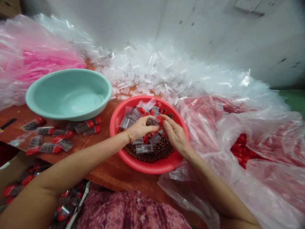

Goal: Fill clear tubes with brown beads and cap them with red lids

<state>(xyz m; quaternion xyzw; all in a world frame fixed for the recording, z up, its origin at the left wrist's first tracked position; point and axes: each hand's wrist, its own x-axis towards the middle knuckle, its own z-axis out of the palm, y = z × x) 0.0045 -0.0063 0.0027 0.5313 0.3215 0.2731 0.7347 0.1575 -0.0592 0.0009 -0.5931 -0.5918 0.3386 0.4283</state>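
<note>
- Currently, the left hand point(140, 128) grips a clear container point(152, 121) with brown contents, held above the red basin point(114, 136).
- The right hand point(175, 133) pinches the red cap point(160, 121) at the container's end, fingers closed on it.
- Below both hands, the basin holds brown beads point(163, 152) and clear cases point(144, 148).
- On the surface point(107, 165), red-capped containers point(49, 148) lie near the teal bowl point(69, 95).
- Just right of the basin sits a plastic bag point(214, 140).

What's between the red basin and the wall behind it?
In the head view, a wide heap of clear plastic containers lies between the red basin and the wall, with small patches of table visible.
</note>
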